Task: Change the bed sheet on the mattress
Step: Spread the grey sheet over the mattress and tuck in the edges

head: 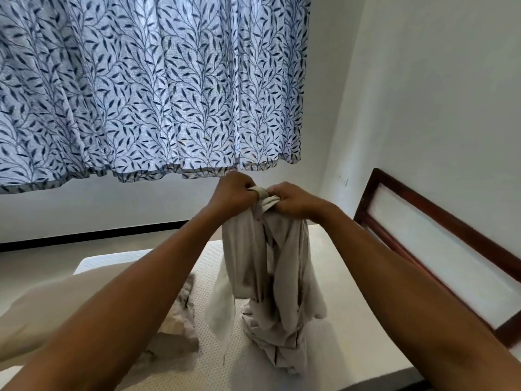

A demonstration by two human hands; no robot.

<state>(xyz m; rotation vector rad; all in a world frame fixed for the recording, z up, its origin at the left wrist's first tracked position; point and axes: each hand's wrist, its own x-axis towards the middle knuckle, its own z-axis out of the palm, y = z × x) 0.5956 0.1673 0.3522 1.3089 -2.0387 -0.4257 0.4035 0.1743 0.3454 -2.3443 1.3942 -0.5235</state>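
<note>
The left hand (234, 190) and right hand (293, 200), close together, both clutch the bunched top of a pale sheet (267, 263). It hangs down (lower folds heaped) onto the bare mattress (341, 342). A wall marking (344, 181) is too small to read.

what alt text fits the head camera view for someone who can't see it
The left hand and right hand grip the bunched top of a pale sheet, holding it up so it hangs onto a bare mattress. A leaf-patterned curtain hangs behind, and a dark wooden frame stands at right.
</note>
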